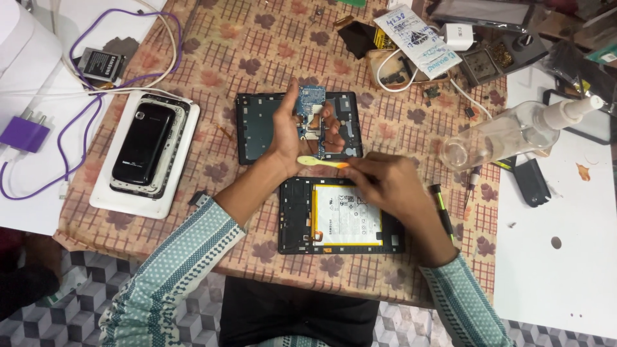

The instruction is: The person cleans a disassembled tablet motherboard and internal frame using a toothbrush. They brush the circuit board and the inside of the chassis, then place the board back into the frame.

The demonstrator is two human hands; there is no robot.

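Holding a blue circuit board pinched upright in the left hand just above the opened tablet, the right hand grips a yellow pry tool; board already out, battery still seated.

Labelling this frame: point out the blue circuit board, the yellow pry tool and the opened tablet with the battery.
blue circuit board (313, 103), head view, upper part above the fingers.
yellow pry tool (310, 160), head view, pale flat tip.
opened tablet (292, 218), head view, black frame left of the battery.
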